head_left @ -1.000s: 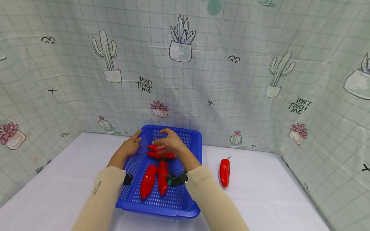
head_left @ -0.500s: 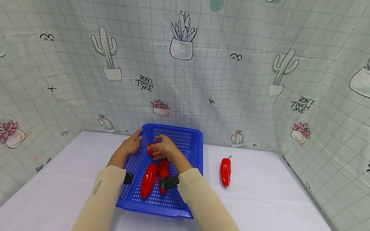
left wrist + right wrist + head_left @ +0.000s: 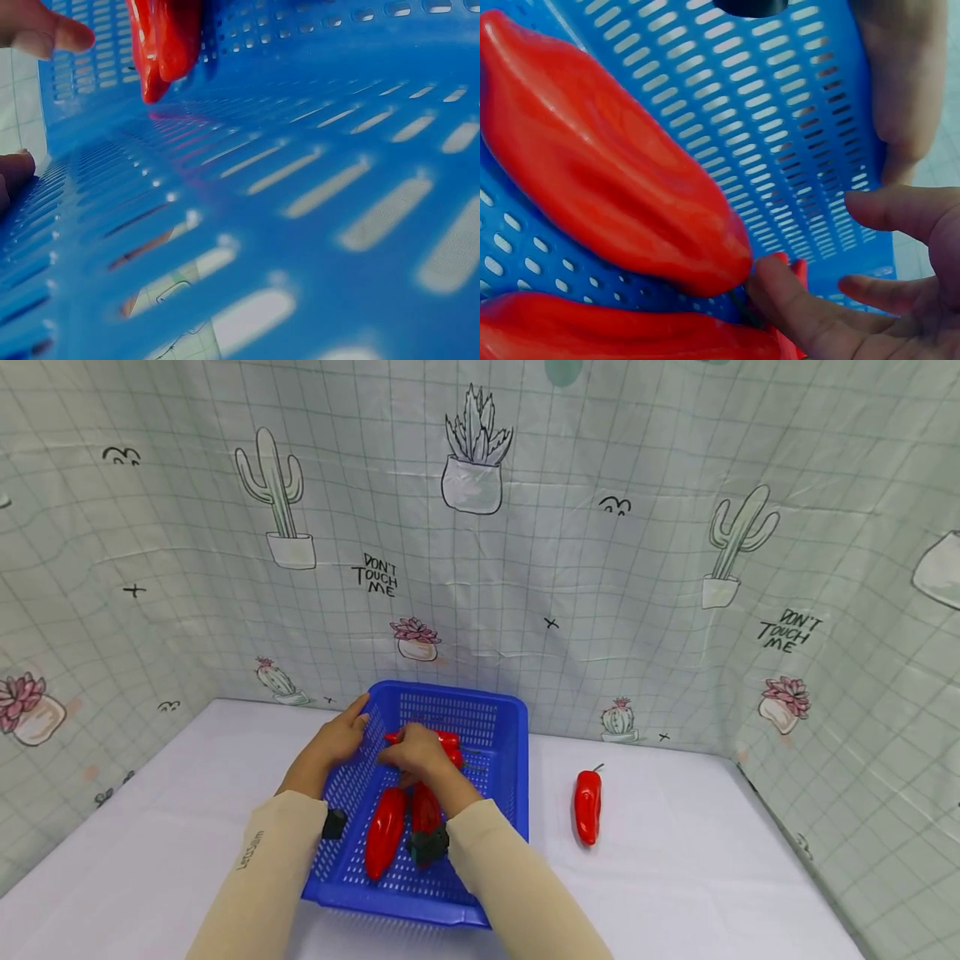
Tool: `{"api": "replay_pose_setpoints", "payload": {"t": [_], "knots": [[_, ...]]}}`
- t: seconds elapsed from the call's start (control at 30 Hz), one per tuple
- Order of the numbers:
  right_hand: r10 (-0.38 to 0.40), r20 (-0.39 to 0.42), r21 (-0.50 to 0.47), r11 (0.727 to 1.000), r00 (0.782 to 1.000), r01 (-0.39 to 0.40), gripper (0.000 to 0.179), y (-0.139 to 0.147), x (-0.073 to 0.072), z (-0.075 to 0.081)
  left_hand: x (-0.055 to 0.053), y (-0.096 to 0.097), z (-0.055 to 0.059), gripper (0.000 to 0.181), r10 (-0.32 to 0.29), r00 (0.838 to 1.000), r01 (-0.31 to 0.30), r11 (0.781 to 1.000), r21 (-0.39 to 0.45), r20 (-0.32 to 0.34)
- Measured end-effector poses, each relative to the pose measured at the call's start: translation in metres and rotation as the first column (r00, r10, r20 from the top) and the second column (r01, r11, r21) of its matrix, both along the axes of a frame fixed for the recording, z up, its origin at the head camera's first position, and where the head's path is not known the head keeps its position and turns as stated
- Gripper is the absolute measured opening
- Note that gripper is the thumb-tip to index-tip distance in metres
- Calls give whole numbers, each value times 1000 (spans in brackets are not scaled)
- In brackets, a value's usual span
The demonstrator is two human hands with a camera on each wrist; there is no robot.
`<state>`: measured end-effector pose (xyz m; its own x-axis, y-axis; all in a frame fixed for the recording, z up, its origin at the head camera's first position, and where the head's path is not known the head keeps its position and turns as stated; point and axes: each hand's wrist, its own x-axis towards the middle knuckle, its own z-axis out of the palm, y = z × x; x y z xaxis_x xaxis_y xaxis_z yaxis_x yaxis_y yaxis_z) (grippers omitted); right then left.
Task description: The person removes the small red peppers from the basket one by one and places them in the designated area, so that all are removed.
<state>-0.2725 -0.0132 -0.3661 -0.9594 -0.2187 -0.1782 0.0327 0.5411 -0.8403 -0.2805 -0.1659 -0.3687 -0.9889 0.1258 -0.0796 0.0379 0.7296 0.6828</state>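
Note:
A blue slotted plastic basket (image 3: 420, 907) holds several red peppers. My left hand (image 3: 339, 742) grips its left wall, thumb inside and fingers along the outside. My right hand (image 3: 418, 753) reaches down into the basket, between the far peppers (image 3: 448, 739) and the two near ones. The left near pepper (image 3: 385, 833) lies lengthwise; beside it, the other near pepper (image 3: 425, 810) is partly covered by my right wrist. In the right wrist view, a fingertip (image 3: 776, 281) touches the stem end of a pepper (image 3: 615, 157), with thumb and other fingers spread loosely.
One more red pepper (image 3: 588, 807) lies on the white tabletop (image 3: 675, 860), right of the basket. A cloth printed with cacti (image 3: 480, 577) hangs behind the table and along both sides.
My right hand has moved from above the far peppers down and toward me, to the stem ends of the near ones. The far peppers show more now. My left hand stays on the basket wall.

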Motion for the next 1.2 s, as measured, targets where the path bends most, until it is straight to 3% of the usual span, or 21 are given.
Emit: {"api": "replay_pose_setpoints", "payload": {"t": [0.13, 0.4, 0.67, 1.0, 1.07, 1.2], "knots": [[26, 14, -10, 1000, 1000, -26, 56, -4, 0, -2, 0, 0, 0, 53, 0, 1000, 0, 1000, -5, -9], [88, 20, 54, 995, 996, -89, 57, -7, -5, -9, 0, -1, 5, 52, -8, 998, 6, 999, -34, -59], [158, 24, 72, 985, 987, -159, 68, -15, -8, -18, -1, -1, 2, 53, 5, 1000, -5, 1000, -4, -9], [171, 60, 40, 984, 983, -174, 63, -21, -9, -16, 1, 0, 5, 52, -8, 999, 7, 999, -32, -32], [166, 41, 50, 985, 985, -168, 61, -20, -10, -14, 2, -1, 6, 52, -10, 999, 8, 999, -35, -35], [115, -79, 133, 986, 990, -104, 49, -15, -12, -10, 0, -1, 3, 52, -9, 999, 8, 1000, -28, -38]]}}
